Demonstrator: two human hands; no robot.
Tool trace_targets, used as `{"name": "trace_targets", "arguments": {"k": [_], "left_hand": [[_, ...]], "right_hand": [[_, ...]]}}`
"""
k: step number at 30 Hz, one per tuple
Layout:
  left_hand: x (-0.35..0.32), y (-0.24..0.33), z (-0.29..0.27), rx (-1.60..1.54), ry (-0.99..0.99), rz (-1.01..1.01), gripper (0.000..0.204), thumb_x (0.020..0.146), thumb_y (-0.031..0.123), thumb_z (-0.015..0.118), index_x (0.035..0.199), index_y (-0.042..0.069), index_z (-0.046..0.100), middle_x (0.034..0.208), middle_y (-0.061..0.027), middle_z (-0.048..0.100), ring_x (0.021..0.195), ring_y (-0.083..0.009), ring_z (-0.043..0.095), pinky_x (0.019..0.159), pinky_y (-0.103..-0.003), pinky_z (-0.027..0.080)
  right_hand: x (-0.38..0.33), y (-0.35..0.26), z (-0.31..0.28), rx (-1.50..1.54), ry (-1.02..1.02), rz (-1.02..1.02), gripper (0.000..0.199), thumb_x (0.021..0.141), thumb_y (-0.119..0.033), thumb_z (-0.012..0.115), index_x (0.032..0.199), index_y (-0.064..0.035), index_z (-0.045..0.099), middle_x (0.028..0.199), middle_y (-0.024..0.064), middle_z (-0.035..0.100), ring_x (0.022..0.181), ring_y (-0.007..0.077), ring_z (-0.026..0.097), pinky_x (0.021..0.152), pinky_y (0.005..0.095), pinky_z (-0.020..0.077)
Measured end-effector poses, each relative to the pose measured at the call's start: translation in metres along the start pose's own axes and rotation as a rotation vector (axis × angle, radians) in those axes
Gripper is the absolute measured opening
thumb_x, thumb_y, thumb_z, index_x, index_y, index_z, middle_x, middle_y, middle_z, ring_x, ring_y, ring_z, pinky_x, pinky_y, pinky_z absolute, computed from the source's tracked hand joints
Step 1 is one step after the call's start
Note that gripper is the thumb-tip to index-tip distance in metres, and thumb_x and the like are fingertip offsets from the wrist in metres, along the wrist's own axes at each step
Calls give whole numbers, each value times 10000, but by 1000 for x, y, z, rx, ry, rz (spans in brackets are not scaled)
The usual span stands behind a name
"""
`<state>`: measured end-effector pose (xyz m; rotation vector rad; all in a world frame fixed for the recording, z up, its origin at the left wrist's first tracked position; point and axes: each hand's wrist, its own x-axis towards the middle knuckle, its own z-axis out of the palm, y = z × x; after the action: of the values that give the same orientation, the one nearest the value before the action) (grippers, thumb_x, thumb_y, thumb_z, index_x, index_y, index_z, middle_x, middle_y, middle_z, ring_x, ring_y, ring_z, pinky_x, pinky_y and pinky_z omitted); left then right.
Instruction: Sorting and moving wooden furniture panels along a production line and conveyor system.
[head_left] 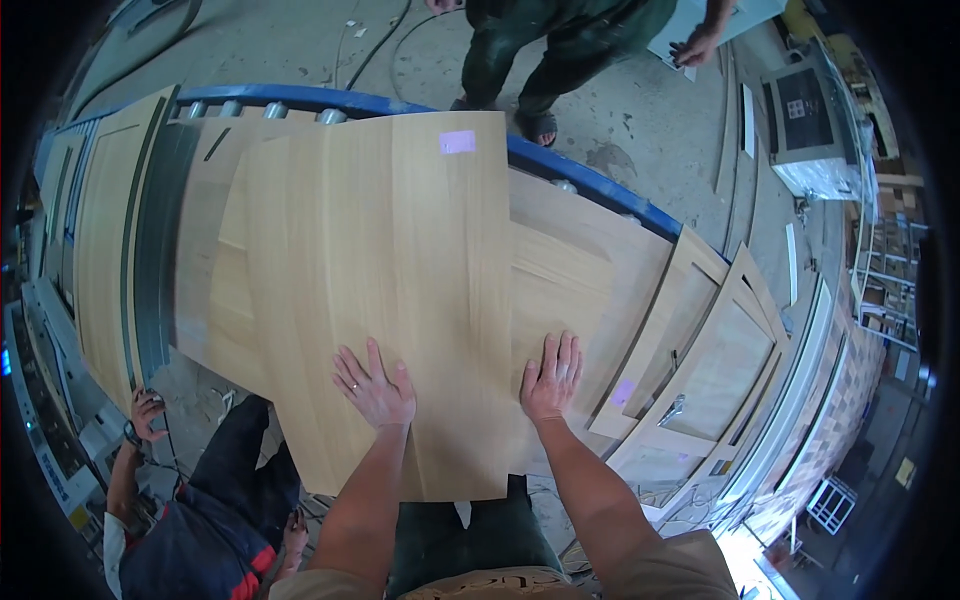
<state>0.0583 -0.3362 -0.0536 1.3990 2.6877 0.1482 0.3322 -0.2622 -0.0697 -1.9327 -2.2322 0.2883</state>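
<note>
From the head camera we look down on a large sheet of light wood veneer (380, 290) lying flat on top of a stack of similar wooden panels (570, 270). Our left hand (375, 388) rests palm down on the near part of the sheet, fingers spread and flat, gripping nothing. Our right hand (552, 377) lies palm down just beside the sheet's right edge, fingers straight and close together, spanning the sheet's edge and the panel underneath; it too clasps nothing. The two hands are apart, with bare veneer between them.

The sheet carries a small pale purple sticker (457, 141) near its far edge. Its near edge overhangs the stack, above our dark green trousers. The stack sits on a roller table with a blue frame (590, 180) and grey rollers (275, 110) showing at the far side. To the right lie framed door panels (715, 350), one with a metal handle (672, 408).

At the lower left another person crouches in dark clothes with a red stripe, one hand (147, 410) raised near a machine's edge. At the top a third person in green trousers (560, 45) stands on the concrete floor (650, 130), a hand (695, 48) on a pale board.
</note>
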Motion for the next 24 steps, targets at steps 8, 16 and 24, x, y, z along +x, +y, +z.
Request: {"name": "trace_targets", "arguments": {"k": [8,16,24], "left_hand": [[-1,3,1,4,35,13,628,1003,434,463,1569,191,335,1609,-275,232,1503,-461,161,1202,-610,85],[-4,1,4,32,16,14,654,997,459,468,1576,193,318,1615,-280,211,1509,-457,147,1198,-617,100],[-4,2,6,-6,-3,-6,681,974,466,498,1578,213,310,1626,-276,179,1523,-442,105,1209,-607,55]], "right_hand": [[2,-1,-4,33,-14,18,628,934,-317,579,1501,-104,415,1586,203,327,1486,399,262,1207,534,200],[1,0,-7,43,-18,9,613,936,-280,559,1495,-77,409,1573,221,336,1475,414,273,1209,541,198],[1,2,-7,50,-23,16,613,937,-278,560,1496,-78,407,1575,218,333,1477,412,270,1212,541,190]]}}
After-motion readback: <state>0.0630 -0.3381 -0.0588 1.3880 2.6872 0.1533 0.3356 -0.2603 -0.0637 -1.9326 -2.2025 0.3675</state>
